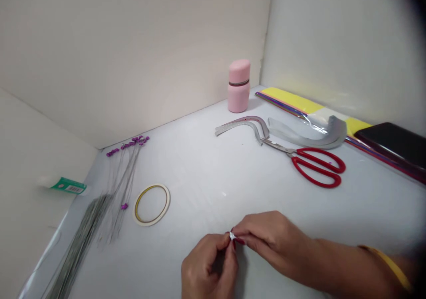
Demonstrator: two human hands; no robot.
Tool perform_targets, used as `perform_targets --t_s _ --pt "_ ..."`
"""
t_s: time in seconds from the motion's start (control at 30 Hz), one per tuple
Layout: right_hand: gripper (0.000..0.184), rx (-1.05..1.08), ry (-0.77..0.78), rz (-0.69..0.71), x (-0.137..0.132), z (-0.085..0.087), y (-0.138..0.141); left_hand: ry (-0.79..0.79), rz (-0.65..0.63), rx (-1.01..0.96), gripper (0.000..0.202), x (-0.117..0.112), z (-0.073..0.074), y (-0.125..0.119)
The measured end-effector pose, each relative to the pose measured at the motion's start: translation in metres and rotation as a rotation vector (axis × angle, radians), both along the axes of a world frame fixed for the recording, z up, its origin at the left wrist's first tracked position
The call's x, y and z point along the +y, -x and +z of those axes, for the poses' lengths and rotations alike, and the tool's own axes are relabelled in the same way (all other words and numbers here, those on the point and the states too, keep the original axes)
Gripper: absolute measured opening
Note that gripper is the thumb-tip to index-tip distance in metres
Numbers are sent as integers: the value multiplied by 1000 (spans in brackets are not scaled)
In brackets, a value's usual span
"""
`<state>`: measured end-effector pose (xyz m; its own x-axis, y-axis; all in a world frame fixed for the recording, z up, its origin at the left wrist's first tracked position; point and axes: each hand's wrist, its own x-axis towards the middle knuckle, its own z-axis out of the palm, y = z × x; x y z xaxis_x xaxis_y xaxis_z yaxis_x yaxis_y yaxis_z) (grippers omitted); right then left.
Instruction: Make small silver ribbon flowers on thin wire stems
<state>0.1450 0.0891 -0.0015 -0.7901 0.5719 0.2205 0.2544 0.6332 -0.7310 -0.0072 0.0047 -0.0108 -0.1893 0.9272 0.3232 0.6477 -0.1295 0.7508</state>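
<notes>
My left hand (208,268) and my right hand (266,239) meet low over the white table (206,175), near its front edge. Both are pinched with fingertips touching around a tiny silvery-white piece (231,235); it is too small to name. A yellow bangle (389,263) sits on my right wrist. The closest other thing is a thin ring of tape (151,204), lying flat to the left of my hands.
Red-handled scissors (311,162) and curved silver strips (299,130) lie at the right. A pink lidded bottle (238,86) stands in the back corner. Coloured sheets (293,100) and a dark phone (392,141) sit far right. Thin wires with purple tips (123,166) and a glue tube (65,185) lie left.
</notes>
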Motion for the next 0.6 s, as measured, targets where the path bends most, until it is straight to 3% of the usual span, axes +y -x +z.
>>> perform_targets --t_s 0.1,0.23,0.43,0.6 --pt "24 35 80 5 3 4 -1 13 3 -118 13 0 0 2" --pt "25 31 -4 66 3 3 0 -9 -27 -174 18 -1 -4 1" --pt "21 74 -36 -41 3 1 0 -32 37 -170 16 -2 -9 -1" --pt "18 79 20 -30 3 1 -1 -37 23 -97 14 -2 -7 -3"
